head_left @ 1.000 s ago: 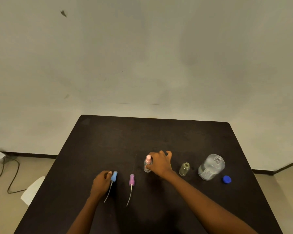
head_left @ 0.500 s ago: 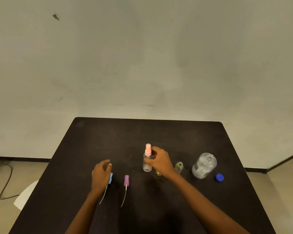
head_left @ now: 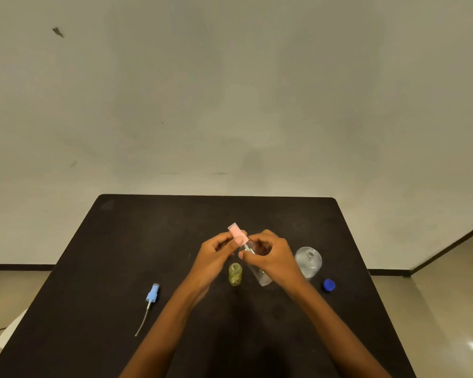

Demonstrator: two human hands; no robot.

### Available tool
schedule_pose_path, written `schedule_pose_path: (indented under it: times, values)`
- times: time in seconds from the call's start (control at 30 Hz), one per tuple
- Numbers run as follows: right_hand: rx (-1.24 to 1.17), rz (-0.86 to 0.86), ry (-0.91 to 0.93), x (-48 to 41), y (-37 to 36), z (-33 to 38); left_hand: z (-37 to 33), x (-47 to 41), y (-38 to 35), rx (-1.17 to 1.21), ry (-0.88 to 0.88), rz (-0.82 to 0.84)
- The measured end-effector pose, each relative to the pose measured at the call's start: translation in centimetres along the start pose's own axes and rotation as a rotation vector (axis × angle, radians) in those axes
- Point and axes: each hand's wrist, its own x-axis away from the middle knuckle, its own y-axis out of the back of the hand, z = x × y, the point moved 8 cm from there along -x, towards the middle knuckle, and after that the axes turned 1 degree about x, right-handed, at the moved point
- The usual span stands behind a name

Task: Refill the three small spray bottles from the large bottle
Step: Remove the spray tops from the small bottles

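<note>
Black table point(head_left: 120, 255), yellowish bottle point(head_left: 235, 274), large bottle point(head_left: 309, 261) (uncapped)

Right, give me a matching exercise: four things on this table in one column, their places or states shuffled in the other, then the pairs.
1. pink-topped bottle
2. blue sprayer
3. large bottle
4. blue cap

a. lying near the table's left side, tube trailing
b. standing open, no cap
c. held in both hands, tilted
d. lying right of the large bottle

Pairs: 1-c, 2-a, 3-b, 4-d

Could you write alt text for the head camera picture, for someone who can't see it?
Two hands hold a small clear bottle with a pink spray top above a black table; a large open bottle stands to the right.
</note>
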Motion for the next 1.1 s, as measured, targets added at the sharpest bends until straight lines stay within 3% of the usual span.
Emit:
schedule_pose_path:
  times: [0.17,0.43,1.0,1.1]
  values:
    - [-0.166,0.084,-0.121,1.6,2.1,-1.0,-0.6,0.1,-2.2,0.053,-0.011,0.029]
    - [-0.166,0.165,-0.123,2.6,5.1,-2.2,-1.3,-0.1,-5.2,0.052,-0.043,-0.004]
    - [-0.050,-0.040,0.013,2.8,7.1,-2.1,-2.0,-1.0,-6.7,-0.045,-0.125,-0.194]
    - [0.209,-0.200,0.119,3.1,7.7,-1.8,-1.7,-1.1,-6.4,-0.076,-0.121,-0.248]
